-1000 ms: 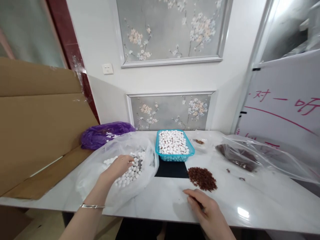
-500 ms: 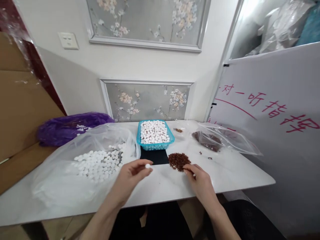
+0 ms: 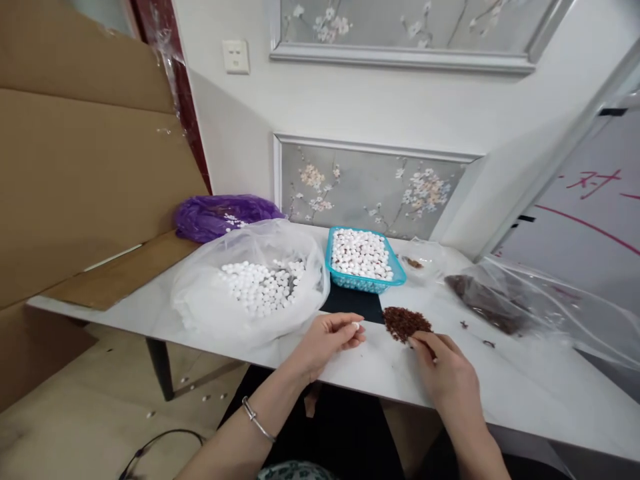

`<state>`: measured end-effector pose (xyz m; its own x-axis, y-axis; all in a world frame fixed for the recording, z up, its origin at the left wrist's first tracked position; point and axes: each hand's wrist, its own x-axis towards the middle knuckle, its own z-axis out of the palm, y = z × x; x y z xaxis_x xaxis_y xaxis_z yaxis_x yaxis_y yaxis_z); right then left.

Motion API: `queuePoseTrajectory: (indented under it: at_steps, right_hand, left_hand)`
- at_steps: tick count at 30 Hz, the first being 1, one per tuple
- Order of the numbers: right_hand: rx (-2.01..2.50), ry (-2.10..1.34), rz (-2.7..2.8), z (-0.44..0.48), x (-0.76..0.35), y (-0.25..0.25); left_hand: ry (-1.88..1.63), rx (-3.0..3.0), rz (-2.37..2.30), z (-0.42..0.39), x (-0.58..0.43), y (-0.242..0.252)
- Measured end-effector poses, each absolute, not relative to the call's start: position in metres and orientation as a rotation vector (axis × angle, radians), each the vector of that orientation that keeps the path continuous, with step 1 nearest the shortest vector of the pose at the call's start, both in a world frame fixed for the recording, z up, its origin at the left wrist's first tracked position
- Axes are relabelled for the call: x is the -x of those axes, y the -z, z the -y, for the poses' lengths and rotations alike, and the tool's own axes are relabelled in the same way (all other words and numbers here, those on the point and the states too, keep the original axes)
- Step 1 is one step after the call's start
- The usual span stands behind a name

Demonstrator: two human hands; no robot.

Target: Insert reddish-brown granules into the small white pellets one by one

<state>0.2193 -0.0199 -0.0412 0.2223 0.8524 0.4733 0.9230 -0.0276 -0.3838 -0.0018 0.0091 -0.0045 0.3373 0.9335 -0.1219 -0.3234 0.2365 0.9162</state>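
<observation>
My left hand (image 3: 333,339) is above the table's front part, thumb and fingers pinched on a small white ball (image 3: 356,325). My right hand (image 3: 443,360) has its thumb and index finger closed together at the near edge of a heap of small reddish-brown pieces (image 3: 404,323). What lies between those right fingertips is too small to make out. Behind the hands stands a blue plastic basket (image 3: 367,283) heaped with white balls. To the left, an open clear plastic bag (image 3: 200,303) holds many loose white balls (image 3: 265,287).
A purple bag (image 3: 200,217) lies at the back left beside cardboard (image 3: 90,187). At the right are a clear bag of brown material (image 3: 483,303) and a smaller bag (image 3: 425,257). A dark mat (image 3: 353,303) lies before the basket. Several balls (image 3: 206,398) are on the floor.
The view has swung left, showing more cardboard and floor. My left hand still pinches the white ball, its fingers now more curled around it. My right hand stays at the brown heap's edge.
</observation>
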Motion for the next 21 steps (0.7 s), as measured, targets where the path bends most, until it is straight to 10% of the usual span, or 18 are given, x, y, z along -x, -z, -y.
queuePoseTrajectory:
  at_steps: [21]
  right_hand:
    - [1.553, 0.059, 1.362, 0.024, -0.202, 0.026]
  left_hand:
    - [-1.069, -0.981, -0.751, -0.002, 0.006, 0.005]
